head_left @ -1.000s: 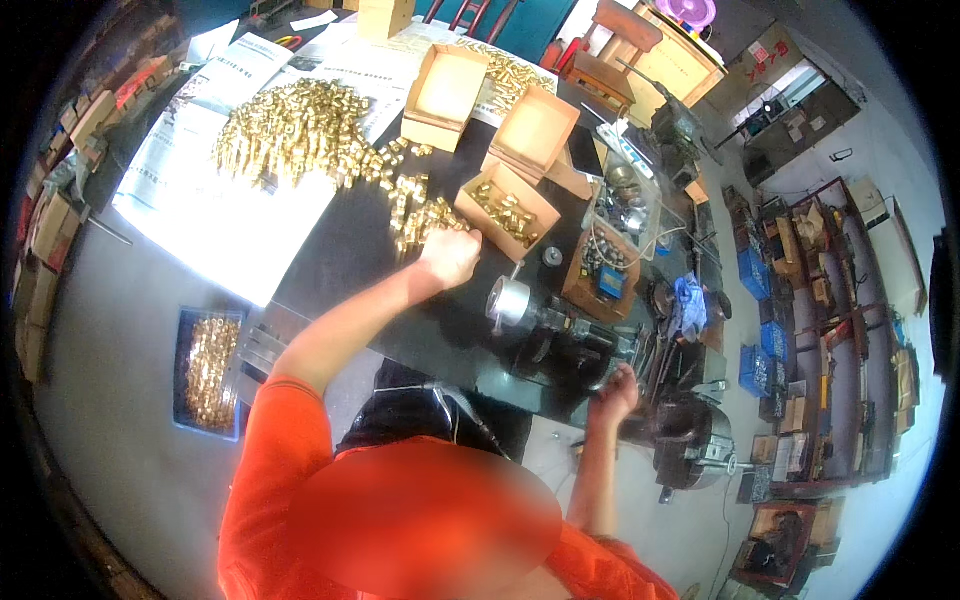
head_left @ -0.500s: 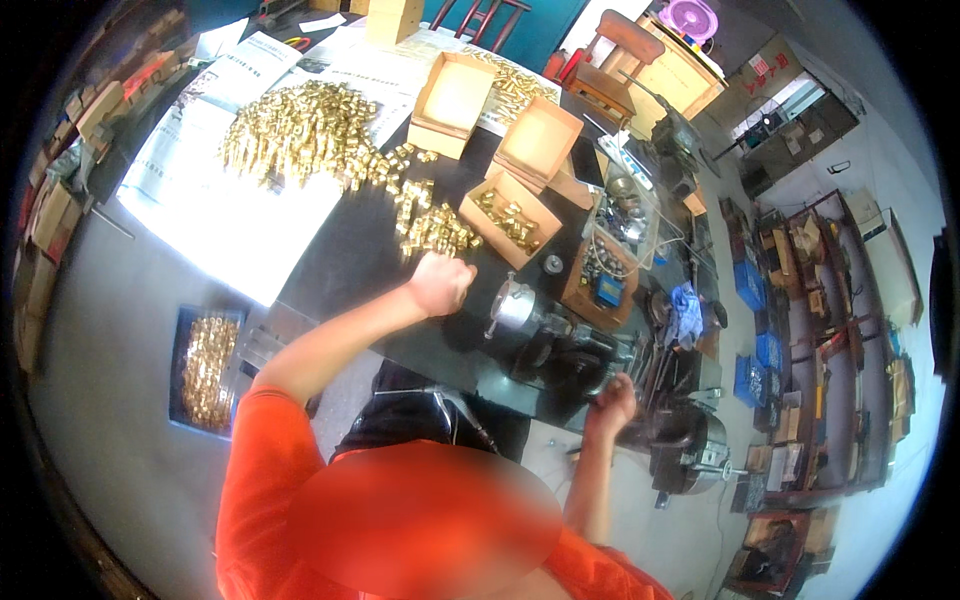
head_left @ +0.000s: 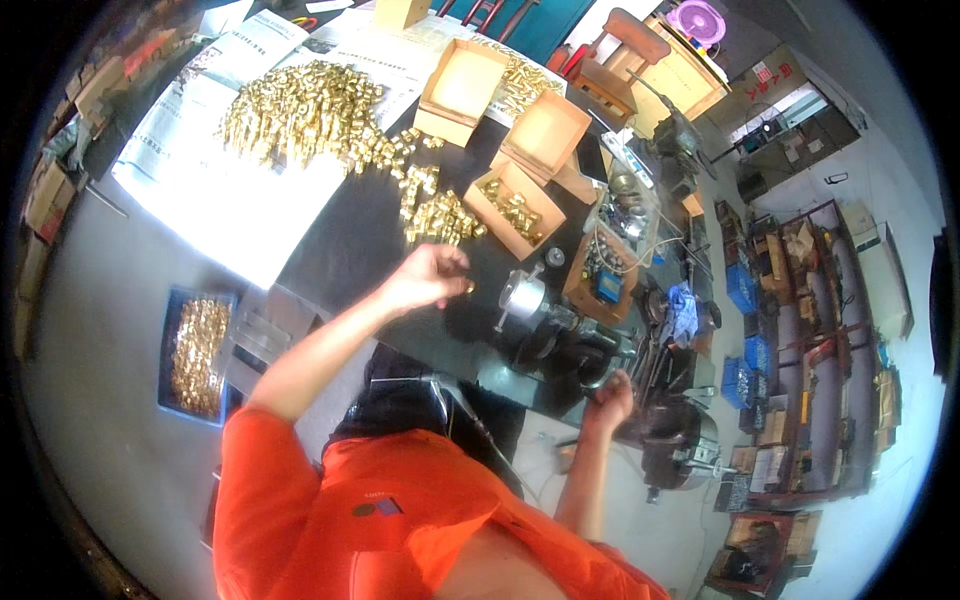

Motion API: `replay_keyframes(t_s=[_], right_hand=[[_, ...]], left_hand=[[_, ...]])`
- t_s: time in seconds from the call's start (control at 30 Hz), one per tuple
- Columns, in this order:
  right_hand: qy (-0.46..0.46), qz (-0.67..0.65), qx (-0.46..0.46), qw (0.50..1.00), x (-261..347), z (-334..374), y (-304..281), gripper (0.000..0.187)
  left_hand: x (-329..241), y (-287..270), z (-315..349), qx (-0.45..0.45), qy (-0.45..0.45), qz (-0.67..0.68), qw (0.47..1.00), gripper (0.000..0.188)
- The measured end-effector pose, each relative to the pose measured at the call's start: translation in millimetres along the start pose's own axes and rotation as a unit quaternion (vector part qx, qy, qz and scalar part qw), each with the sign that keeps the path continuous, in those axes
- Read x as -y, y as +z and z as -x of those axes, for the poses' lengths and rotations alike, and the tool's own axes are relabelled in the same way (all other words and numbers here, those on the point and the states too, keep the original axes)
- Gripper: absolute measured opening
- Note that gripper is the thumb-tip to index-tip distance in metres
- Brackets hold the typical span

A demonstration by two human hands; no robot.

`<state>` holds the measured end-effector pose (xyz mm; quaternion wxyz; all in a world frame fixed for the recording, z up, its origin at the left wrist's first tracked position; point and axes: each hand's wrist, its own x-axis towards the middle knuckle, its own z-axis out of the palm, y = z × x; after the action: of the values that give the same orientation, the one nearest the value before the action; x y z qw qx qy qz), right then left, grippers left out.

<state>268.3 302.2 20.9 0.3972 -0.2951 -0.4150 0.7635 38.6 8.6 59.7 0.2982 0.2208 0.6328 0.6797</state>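
Observation:
My left hand (head_left: 428, 277) is over the dark bench, thumb and fingers pinched on a small brass fitting (head_left: 469, 287). Just right of it sits the round silver chuck (head_left: 523, 296) of a small bench machine (head_left: 555, 335), with a key-like bar sticking out at its side. At the machine's near right end my right hand (head_left: 610, 402) is closed at the rim of a dark handwheel (head_left: 597, 376); its fingertips are partly hidden. Beyond my left hand lies a loose group of brass fittings (head_left: 440, 215), joined to a large heap (head_left: 305, 115) on newspaper.
An open cardboard box (head_left: 530, 235) holds some brass fittings; two emptier boxes (head_left: 462, 85) stand behind. A carton of metal parts (head_left: 600, 275) and a blue rag (head_left: 683, 315) are to the right. A blue bin of brass pieces (head_left: 170, 375) sits low at left.
My left hand has drawn back slightly left from beside the loose fittings, and a brass fitting now shows at its fingertips. My right hand stays at the machine. The whole view has shifted slightly.

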Motion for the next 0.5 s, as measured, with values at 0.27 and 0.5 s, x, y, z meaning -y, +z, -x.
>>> replay_keyframes(t_s=[0.27,0.5], right_hand=[[0.003,0.006,-0.01,1.0,4.6,5.5,8.1,0.015],[-0.015,0.033,-0.001,0.999,12.5,14.1,7.6,0.017]], left_hand=[[-42.5,21.0,11.1,0.075,0.145,0.09,0.982,0.017],[-56.9,15.7,7.5,0.075,0.109,-0.019,0.991,0.015]])
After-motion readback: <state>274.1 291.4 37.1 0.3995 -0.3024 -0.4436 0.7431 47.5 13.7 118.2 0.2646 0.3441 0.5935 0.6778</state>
